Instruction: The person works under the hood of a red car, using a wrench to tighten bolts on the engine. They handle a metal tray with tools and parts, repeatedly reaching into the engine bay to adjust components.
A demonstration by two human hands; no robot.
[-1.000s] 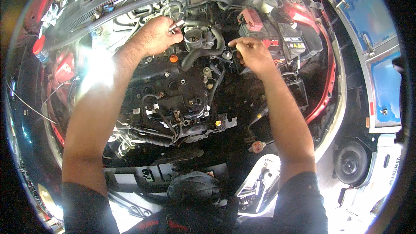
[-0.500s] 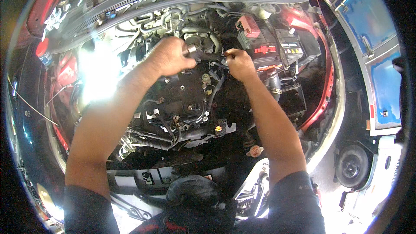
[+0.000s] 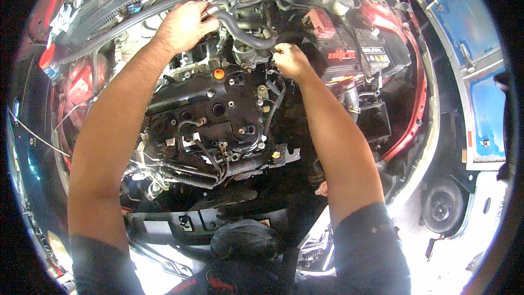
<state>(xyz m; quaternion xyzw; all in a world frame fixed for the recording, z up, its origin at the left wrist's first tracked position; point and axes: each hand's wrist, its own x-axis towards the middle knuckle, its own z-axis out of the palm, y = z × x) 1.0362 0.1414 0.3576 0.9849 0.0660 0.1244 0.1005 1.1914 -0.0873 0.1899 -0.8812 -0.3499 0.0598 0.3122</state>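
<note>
Black curved hose [image 3: 243, 36], one: slung between your hands above the round metal housing [image 3: 243, 54]; probably light, rubbery, springy, perhaps slick with oil; best held near both ends. Your left hand [image 3: 188, 24]: closed on its upper end. Your right hand [image 3: 292, 61]: fingers bunched at its lower end, clamping undeterminable. Outward: black engine cover [image 3: 233, 116], battery [image 3: 349, 57].

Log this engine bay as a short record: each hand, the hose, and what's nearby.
Left hand: gripping a small silvery metal cylinder
Right hand: curled at the lower end of a curved black rubbery hose; grip unclear
Hose: spans between both hands
Engine cover: black, with round orange cap
Battery: black, boxy, red terminal cover, right of right hand
</note>
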